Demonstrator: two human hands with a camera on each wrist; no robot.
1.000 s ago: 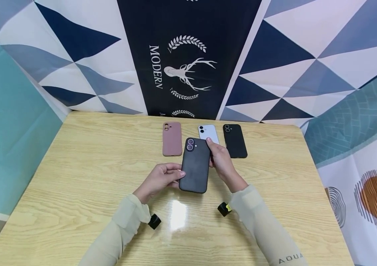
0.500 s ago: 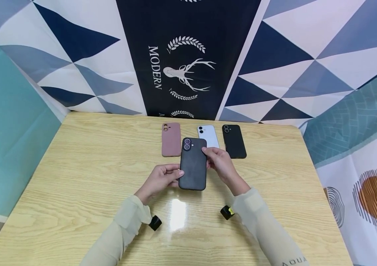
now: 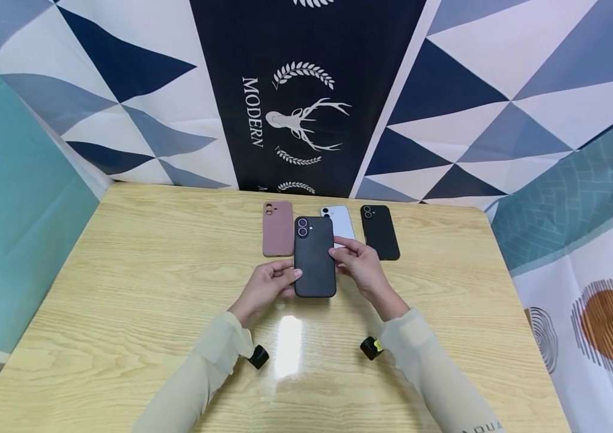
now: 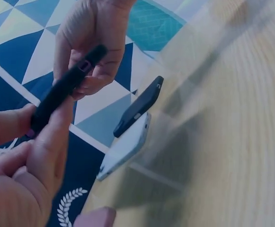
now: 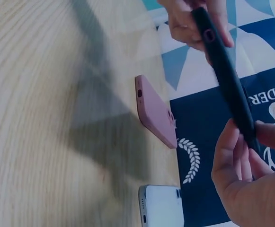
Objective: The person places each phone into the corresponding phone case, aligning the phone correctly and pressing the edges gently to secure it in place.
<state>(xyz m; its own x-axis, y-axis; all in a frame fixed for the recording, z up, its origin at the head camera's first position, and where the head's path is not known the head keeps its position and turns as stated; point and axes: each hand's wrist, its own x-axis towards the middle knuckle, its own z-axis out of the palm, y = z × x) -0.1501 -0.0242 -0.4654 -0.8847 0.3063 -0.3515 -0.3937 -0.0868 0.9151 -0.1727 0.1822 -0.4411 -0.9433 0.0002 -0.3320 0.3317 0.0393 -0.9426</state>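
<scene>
In the head view, both hands hold a cased phone [image 3: 314,261] above the table, its matte black back and two camera lenses facing up. My left hand [image 3: 265,284] pinches its lower left edge, thumb on the back. On the opposite long edge, my right hand [image 3: 363,267] grips with thumb and fingers. Both wrist views show the black phone [image 4: 64,90] edge-on, raised off the wood. Behind it lies a white phone [image 3: 343,224], partly covered by the held one and the right hand. To the left is a pink phone case [image 3: 278,231] with camera cutouts.
A black phone [image 3: 380,233] lies right of the white one. All rest on a wooden table [image 3: 122,288] near its back edge, where a patterned cloth [image 3: 295,72] rises. A black wrist device [image 3: 259,356] sits at the left cuff, another [image 3: 371,347] at the right.
The held phone has moved slightly away from me and turned straighter. The right hand's grip has slid from its top corner down the right edge. The items on the table stay put.
</scene>
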